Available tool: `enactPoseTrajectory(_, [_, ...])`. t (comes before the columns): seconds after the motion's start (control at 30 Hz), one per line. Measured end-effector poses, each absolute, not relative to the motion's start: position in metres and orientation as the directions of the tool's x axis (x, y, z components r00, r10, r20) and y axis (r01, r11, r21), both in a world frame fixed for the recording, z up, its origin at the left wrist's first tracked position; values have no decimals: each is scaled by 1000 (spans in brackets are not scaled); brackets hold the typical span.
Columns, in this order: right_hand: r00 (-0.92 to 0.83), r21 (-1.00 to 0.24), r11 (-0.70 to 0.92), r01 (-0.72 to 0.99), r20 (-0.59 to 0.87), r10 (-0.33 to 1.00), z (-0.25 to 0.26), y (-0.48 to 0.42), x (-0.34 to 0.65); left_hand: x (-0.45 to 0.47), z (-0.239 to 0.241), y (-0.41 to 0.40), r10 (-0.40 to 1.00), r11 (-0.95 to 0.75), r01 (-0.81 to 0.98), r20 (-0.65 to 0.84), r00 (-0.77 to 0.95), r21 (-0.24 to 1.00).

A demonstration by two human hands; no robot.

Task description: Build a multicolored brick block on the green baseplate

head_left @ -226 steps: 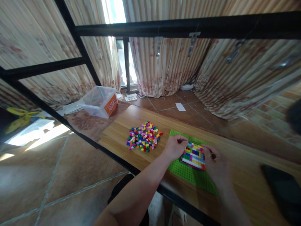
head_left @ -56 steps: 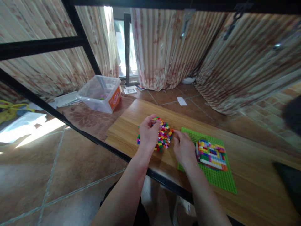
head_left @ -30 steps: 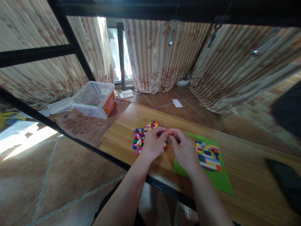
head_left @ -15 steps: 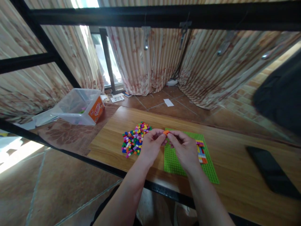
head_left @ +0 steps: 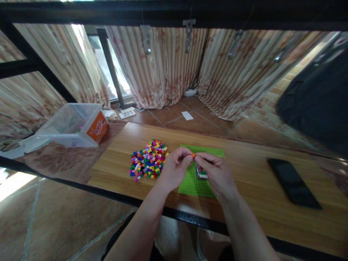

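Note:
Between the fingertips of both hands is a small orange toy brick (head_left: 193, 155). My left hand (head_left: 176, 167) pinches it from the left, and my right hand (head_left: 214, 171) pinches it from the right. Below them lies a green studded baseplate (head_left: 190, 185), partly covered by my right hand. A block of joined bricks (head_left: 201, 175) sits on the baseplate, showing white and dark green at its near left side; the rest is hidden under my right hand. To the left of my left hand spreads a pile of loose colourful bricks (head_left: 149, 161).
The wooden table (head_left: 116, 159) has a dark front edge. A black phone-like slab (head_left: 293, 183) lies at its right. A clear plastic bin (head_left: 70, 123) with an orange label stands beyond the left end. Black metal bars (head_left: 163, 14) cross overhead, and a dark object (head_left: 315, 98) looms at right.
My view has turned to the right, shifting the bin, phone and pile leftward. Both hands still pinch the orange brick together, and my right hand now covers more of the joined bricks.

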State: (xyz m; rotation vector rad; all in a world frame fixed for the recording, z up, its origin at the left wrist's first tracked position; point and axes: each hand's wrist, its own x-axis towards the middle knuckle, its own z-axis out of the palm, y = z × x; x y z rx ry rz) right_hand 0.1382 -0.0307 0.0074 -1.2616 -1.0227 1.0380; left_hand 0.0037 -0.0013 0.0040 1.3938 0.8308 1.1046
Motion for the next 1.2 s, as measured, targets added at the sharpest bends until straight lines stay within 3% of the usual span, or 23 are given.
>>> enactPoseTrajectory(0.13, [323,-999,27,37,38,946,6,-33,165,8,4,1,958,-62,-158,103,267,985])
enactPoseTrajectory(0.23, [371,-948,45,315,166,914,2,-35,193,9,-1,5,985,5,-156,22,173,988])
enactPoseTrajectory(0.37, [239,-816,59,575,237,942,-6,-38,213,11,-9,8,990,87,-134,-71,118,987])
enactPoseTrajectory(0.6, [195,-634,57,771,320,927,-15,-33,204,18,-18,6,986,90,-62,-80,145,994])
enactPoseTrajectory(0.83, [219,-634,48,772,337,916,-21,-26,199,25,-23,4,979,87,-30,-80,186,996])
enactPoseTrajectory(1.0, [267,-764,51,643,286,920,-27,-21,199,27,-25,2,975,72,-9,-68,210,997])
enactPoseTrajectory(1.2, [305,-909,-23,415,116,945,-34,-16,202,28,-28,1,974,16,96,-37,225,995])
